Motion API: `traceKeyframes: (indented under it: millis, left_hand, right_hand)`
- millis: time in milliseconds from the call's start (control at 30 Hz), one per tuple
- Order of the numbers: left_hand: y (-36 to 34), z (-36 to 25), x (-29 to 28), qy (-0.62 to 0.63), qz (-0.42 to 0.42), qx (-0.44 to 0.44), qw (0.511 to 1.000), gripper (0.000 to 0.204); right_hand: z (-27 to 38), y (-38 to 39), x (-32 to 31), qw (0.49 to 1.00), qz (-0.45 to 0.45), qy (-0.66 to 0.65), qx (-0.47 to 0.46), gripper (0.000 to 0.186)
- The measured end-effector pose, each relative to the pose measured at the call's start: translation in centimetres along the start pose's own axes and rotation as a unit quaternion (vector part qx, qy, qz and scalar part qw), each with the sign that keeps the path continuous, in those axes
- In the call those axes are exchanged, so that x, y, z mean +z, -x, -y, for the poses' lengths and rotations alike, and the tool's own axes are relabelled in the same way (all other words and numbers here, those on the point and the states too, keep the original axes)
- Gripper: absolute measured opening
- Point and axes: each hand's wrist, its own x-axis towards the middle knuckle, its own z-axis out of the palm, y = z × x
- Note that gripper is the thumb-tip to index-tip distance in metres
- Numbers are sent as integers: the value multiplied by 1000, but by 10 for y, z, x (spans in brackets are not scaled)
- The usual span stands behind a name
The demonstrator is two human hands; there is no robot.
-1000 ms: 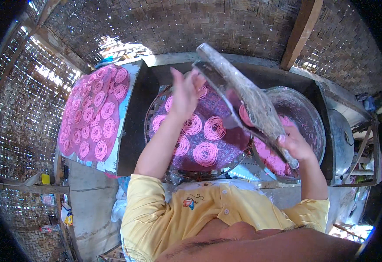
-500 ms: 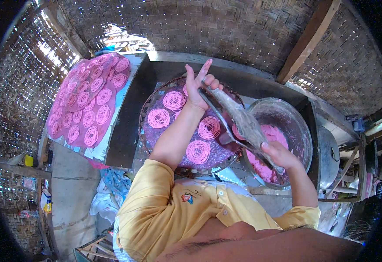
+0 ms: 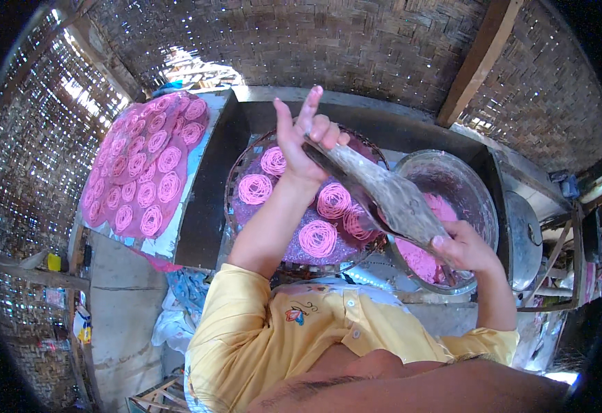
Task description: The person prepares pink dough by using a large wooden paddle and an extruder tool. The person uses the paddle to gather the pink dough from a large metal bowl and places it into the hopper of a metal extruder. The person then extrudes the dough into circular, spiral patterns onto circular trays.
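Observation:
A worn wooden hand press [image 3: 408, 203], held slantwise, spans the space between my two hands. My left hand [image 3: 308, 141] grips its far upper end with some fingers curled round and two others stretched out. At its lower right end my right hand [image 3: 468, 248] is closed round the wood. Beneath the press sits a round woven tray [image 3: 230, 206] with a purple sheet. Pink coils of thin strands lie on that sheet, such as a full coil [image 3: 318, 238] and another coil [image 3: 357, 226] partly hidden under the press.
To the right stands a big metal basin [image 3: 483, 206] with pink dough [image 3: 418, 258] inside, beside a round metal lid [image 3: 521, 241]. At the left, a pink cloth [image 3: 125, 172] carries many coils. A dark raised ledge [image 3: 208, 186] separates it from the tray. Woven walls surround the place.
The press's two long pieces have come closer together. It has shifted slightly, and another pink coil shows below it. The whole view has moved a little.

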Motion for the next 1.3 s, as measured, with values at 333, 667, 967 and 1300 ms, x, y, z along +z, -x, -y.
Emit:
traceKeyframes:
  millis: [333,667,967,1300]
  left_hand:
    - [-14,-19,4,39,10,6,999,63]
    - [4,18,-7,25,-5,-74,997,59]
    - [51,86,-73,-470,4,-362,805,38]
    - [52,72,-77,-709,114,-372,588,46]
  right_hand:
    - [26,-12,-5,986,-35,146,-78,44]
    - [-9,9,-8,999,7,33,-23,44]
    - [-36,8,-10,996,-52,70,-23,46]
    - [-42,2,-9,992,-118,29,-21,41]
